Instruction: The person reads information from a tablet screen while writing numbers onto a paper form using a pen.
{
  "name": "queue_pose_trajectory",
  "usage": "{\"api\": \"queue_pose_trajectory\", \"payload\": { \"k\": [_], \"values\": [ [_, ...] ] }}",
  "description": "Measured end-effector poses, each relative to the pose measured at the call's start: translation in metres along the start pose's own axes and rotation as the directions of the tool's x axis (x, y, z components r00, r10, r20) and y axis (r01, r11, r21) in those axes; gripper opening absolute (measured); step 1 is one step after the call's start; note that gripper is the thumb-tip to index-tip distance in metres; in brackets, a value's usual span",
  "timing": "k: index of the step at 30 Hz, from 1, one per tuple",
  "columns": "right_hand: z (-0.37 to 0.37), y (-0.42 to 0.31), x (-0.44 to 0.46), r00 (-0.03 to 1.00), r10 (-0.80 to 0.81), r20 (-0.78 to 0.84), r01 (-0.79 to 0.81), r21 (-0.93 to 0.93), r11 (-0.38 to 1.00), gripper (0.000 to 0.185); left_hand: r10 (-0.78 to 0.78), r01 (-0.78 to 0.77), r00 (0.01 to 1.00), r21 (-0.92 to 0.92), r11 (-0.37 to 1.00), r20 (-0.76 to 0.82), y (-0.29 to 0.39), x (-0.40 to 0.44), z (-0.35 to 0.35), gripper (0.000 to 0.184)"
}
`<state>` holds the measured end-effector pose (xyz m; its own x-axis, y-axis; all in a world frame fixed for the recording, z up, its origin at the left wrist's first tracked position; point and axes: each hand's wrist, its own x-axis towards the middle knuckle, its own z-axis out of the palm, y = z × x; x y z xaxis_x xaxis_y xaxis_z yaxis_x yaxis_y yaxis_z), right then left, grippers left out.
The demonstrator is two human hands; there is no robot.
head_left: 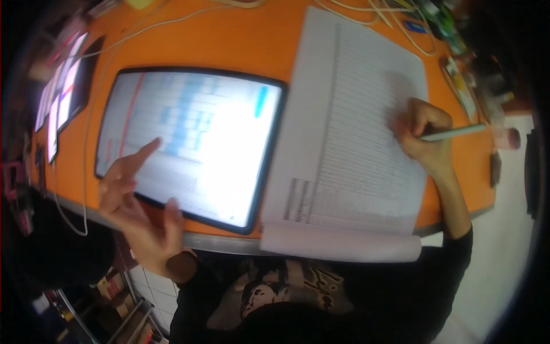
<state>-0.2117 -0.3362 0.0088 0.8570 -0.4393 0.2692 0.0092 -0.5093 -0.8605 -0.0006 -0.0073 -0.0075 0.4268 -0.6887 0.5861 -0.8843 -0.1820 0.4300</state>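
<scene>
A tablet (pixel 172 120) with a lit screen lies on the orange table, showing a table with blue cells and a red line. My left hand (pixel 134 200) is over its lower left part, index finger stretched toward the screen, thumb apart, holding nothing; whether the fingertip touches the glass I cannot tell. To the right lies a large ruled paper sheet (pixel 366 126), its near end curled over the table edge. My right hand (pixel 427 135) rests on the sheet's right side, closed around a pale green pen (pixel 455 132). The pen's tip is hidden by the fingers.
Another lit screen (pixel 63 94) stands at the far left. White cables (pixel 166 23) run across the back and left of the orange table (pixel 252 40). Small items, among them a blue object (pixel 415 27), crowd the right back edge. Shelving (pixel 123 298) stands below left.
</scene>
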Motion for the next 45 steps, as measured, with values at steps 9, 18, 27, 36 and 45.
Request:
{"api": "queue_pose_trajectory", "payload": {
  "k": [9, 18, 27, 36, 45],
  "values": [
    [-0.001, -0.002, 0.001, 1.0, 0.025, 0.01, -0.026, 0.183, 0.983, 0.03, -0.035, 0.035, 0.999, 0.058, 0.998, -0.006, 0.0, -0.004, 0.003, 0.053],
    [-0.009, 0.004, -0.003, 0.996, -0.041, 0.074, 0.036, 0.064, 0.997, 0.035, -0.069, 0.069, 0.997, -0.025, 0.997, -0.016, 0.0, -0.007, 0.004, 0.054],
    [-0.011, 0.003, -0.003, 0.999, -0.043, 0.022, 0.045, -0.101, 0.994, 0.04, -0.049, 0.048, 0.998, 0.019, 0.999, 0.051, 0.001, -0.007, -0.003, 0.04],
    [-0.009, 0.001, -0.004, 0.999, 0.008, 0.035, -0.005, -0.09, 0.996, 0.039, -0.079, 0.072, 0.996, 0.159, 0.985, 0.036, -0.001, -0.011, -0.002, 0.04],
    [-0.007, 0.002, -0.004, 0.999, -0.013, 0.036, 0.017, -0.128, 0.992, 0.04, -0.079, 0.074, 0.996, 0.162, 0.984, 0.029, -0.001, -0.011, -0.002, 0.041]
  ]
}}
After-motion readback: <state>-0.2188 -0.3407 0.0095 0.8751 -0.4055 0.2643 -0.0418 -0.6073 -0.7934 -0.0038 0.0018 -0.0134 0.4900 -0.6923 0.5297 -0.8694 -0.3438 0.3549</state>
